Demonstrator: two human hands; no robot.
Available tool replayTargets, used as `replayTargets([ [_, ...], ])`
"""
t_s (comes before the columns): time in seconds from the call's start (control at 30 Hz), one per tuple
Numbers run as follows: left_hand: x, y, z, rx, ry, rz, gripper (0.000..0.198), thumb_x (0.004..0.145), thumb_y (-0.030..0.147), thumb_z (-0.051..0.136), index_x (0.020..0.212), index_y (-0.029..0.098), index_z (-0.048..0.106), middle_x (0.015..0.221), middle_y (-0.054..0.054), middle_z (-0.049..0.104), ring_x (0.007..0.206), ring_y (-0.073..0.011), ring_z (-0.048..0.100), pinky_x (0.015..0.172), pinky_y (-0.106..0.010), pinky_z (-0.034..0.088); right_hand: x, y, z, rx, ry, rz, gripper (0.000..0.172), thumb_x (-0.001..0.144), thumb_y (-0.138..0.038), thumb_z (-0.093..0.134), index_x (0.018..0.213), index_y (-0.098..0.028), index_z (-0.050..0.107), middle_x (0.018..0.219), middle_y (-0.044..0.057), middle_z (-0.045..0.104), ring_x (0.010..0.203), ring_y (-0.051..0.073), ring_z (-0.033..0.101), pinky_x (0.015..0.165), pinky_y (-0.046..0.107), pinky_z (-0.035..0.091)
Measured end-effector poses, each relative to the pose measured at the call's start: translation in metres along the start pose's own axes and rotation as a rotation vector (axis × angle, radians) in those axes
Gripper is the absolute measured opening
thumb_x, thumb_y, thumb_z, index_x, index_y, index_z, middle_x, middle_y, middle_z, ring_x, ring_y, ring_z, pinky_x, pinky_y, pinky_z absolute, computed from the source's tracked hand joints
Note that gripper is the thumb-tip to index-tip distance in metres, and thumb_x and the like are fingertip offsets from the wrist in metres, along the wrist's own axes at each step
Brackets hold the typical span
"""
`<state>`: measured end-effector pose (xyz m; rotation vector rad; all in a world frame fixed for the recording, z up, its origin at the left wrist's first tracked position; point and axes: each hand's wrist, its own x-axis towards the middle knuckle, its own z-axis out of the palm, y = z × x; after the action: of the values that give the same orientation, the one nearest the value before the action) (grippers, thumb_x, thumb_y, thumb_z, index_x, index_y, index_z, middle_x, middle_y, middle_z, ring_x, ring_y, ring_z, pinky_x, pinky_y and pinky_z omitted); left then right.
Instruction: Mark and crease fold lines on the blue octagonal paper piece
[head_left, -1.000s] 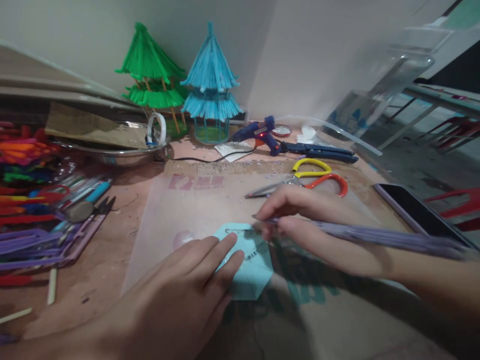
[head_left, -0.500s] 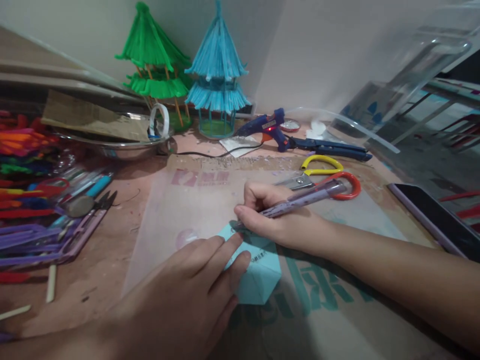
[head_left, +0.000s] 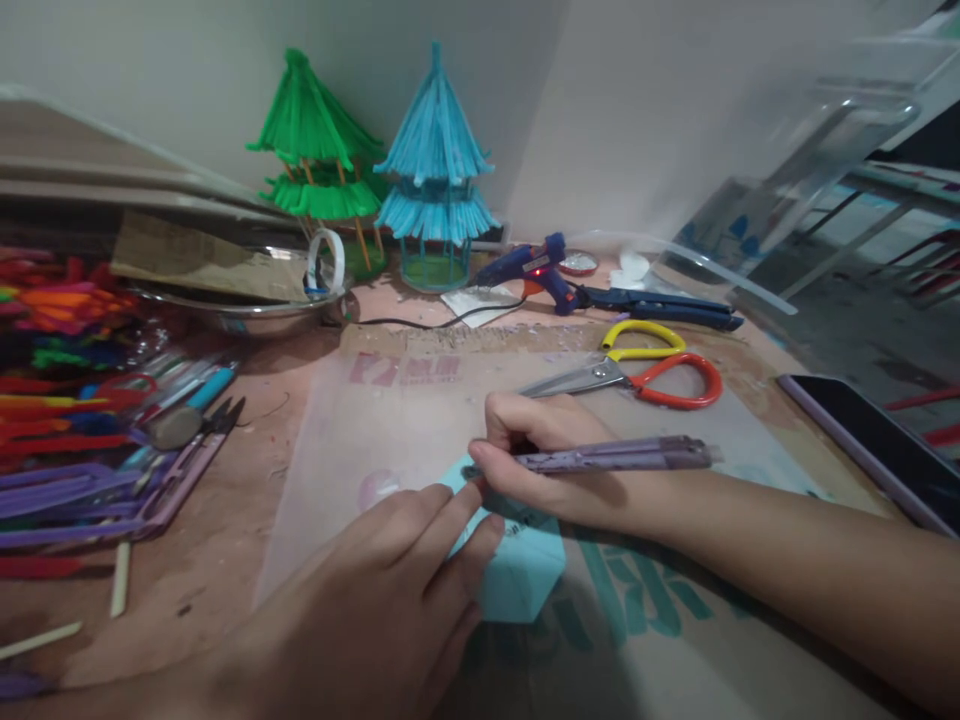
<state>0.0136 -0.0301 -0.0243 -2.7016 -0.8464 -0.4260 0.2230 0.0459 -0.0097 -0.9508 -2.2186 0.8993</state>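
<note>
A light-blue piece of folded paper [head_left: 525,580] with dark writing lies on the board in front of me. My left hand [head_left: 405,560] rests across its left side, fingers stretched out and pressing on it. My right hand [head_left: 544,450] pinches a purple pen [head_left: 622,456], whose barrel points to the right. The pen's tip is at the paper's upper edge, partly hidden by my fingers. Just beyond my right hand lie scissors [head_left: 600,373] with one yellow and one red handle.
A glue gun [head_left: 525,263] with a red light and blue-handled pliers [head_left: 660,305] lie behind. Blue [head_left: 435,140] and green [head_left: 315,120] two-tiered pavilion models stand by the wall. Left are a metal bowl [head_left: 255,312] and coloured pipe cleaners [head_left: 60,310]; right, a phone [head_left: 877,440].
The purple pen has swung from slanting up to lying nearly level as my right hand turned. The view has tilted slightly up. My left hand stays on the paper.
</note>
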Motion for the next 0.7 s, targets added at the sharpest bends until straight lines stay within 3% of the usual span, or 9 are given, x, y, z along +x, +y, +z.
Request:
replayTargets([
  [0.2,0.005,-0.007,-0.002,-0.05,-0.052,0.005,0.04,0.11,0.031,0.038,0.131,0.02,0.071,0.125,-0.006,0.076,0.105,-0.0222,0.064,0.094,-0.036,0.048,0.003,-0.004,-0.005,-0.004,-0.022,0.085,0.025,0.088,-0.028,0.053,0.069,-0.025,0.037,0.058,-0.007,0.044,0.051,0.01,0.038,0.051,0.024,0.03],
  [0.37,0.0,-0.008,0.0,-0.057,-0.05,-0.005,0.039,0.107,0.034,0.045,0.133,0.022,0.07,0.131,-0.006,0.075,0.106,-0.0233,0.064,0.096,-0.036,0.048,0.002,-0.003,-0.009,0.005,-0.016,0.074,0.027,0.088,-0.026,0.052,0.068,-0.025,0.035,0.058,-0.008,0.04,0.051,0.01,0.036,0.051,0.024,0.029],
  [0.7,0.005,-0.009,-0.008,-0.029,-0.091,0.02,0.042,0.107,0.033,0.04,0.132,0.021,0.072,0.133,-0.007,0.075,0.106,-0.0245,0.068,0.089,-0.038,0.054,0.0,0.0,-0.014,0.018,-0.001,0.051,0.028,0.087,-0.022,0.052,0.067,-0.026,0.033,0.059,-0.008,0.038,0.053,0.011,0.035,0.052,0.024,0.028],
])
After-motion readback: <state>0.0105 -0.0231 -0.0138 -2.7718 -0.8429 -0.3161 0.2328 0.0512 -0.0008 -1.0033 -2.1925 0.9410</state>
